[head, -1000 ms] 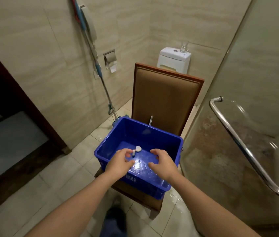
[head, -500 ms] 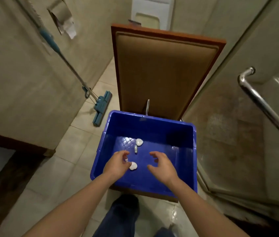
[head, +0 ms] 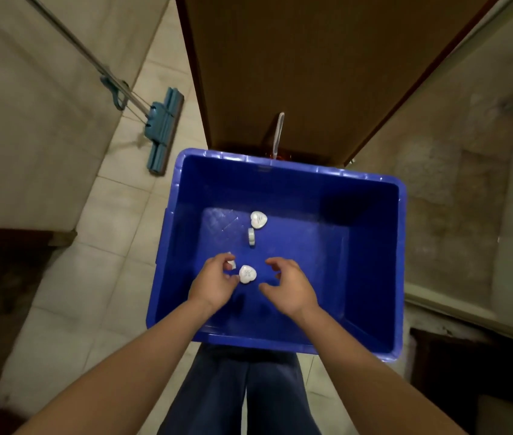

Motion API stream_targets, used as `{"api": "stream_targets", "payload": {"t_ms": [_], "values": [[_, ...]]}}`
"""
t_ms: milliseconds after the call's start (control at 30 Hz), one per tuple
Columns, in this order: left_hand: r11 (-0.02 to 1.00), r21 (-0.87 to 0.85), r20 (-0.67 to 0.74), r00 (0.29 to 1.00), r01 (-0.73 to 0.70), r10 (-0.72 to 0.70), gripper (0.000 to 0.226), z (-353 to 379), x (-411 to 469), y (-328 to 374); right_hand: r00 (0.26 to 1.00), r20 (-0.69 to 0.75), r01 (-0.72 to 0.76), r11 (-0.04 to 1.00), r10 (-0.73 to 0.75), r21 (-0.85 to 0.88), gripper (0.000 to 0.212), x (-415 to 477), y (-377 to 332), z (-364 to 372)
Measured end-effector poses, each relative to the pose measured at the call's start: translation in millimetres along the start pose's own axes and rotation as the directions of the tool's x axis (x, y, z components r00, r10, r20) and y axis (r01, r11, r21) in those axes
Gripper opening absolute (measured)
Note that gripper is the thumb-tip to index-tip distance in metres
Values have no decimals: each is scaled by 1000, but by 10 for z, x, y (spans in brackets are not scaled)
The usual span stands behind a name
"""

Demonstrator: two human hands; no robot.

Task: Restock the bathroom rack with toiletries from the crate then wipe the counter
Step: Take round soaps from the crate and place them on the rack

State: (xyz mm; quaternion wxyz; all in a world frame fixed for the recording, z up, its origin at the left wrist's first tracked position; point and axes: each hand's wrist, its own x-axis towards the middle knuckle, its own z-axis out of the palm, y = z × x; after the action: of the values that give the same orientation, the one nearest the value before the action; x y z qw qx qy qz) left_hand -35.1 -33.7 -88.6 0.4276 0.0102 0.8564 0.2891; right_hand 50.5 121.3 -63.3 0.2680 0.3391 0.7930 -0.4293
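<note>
The left hand (head: 212, 282) sits low in the middle of the frame, inside the blue crate (head: 371, 277), its fingers curled narrow around a small white piece (head: 232, 264) at the fingertips; whether that piece is truly pinched or only touched I cannot tell. Just right of that hand, touching its thumb side, lies a white heart-shaped toiletry (head: 247, 274) on the crate floor. The right hand (head: 291, 285) hovers just right of the heart, fingers bent and spread in a loose half-open claw, holding nothing, apart from the heart by a thin gap

Further up the crate floor, toward the centre of the frame, a second white heart-shaped toiletry (head: 258, 220) lies flat, and just below it a small round white item (head: 251, 236) stands on its edge. The rest of the crate floor shows bare blue plastic

Behind the crate's far rim, at upper centre, rises the brown padded back of a chair (head: 296, 73), with a thin pale stick-like object (head: 278, 133) leaning against it. At the upper left a teal flat mop (head: 162, 127) rests on the tiled floor (head: 98, 252), its metal handle running up to the frame's top left corner beside the beige wall. Dark blue trousers (head: 236, 394) show at the bottom centre, below the crate's near rim
</note>
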Motion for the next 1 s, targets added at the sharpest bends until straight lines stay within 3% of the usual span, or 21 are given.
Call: {"api": "stream_targets", "payload": {"t_ms": [233, 400, 633, 833, 1000], "values": [[994, -107, -130, 990, 32, -46, 46, 232, 338, -125, 998, 69, -7, 999, 11, -49, 52, 464, 142, 383], [997, -31, -207, 975, 71, -76, 50, 307, 480, -187, 995, 96, -26, 996, 35, -89, 47, 662, 186, 572], [989, -14, -153, 977, 150, -151, 42, 376, 644, -277, 999, 0, -35, 977, 36, -209, 36, 846, 191, 736], [984, -13, -148, 973, 177, -177, 28, 383, 697, -340, 1000, -1, 20, 949, -21, -314, 28, 926, 181, 767], [982, -15, -137, 973, 187, -187, 20, 389, 705, -393, 999, 36, -9, 947, 21, -320, 18, 953, 166, 745]]}}
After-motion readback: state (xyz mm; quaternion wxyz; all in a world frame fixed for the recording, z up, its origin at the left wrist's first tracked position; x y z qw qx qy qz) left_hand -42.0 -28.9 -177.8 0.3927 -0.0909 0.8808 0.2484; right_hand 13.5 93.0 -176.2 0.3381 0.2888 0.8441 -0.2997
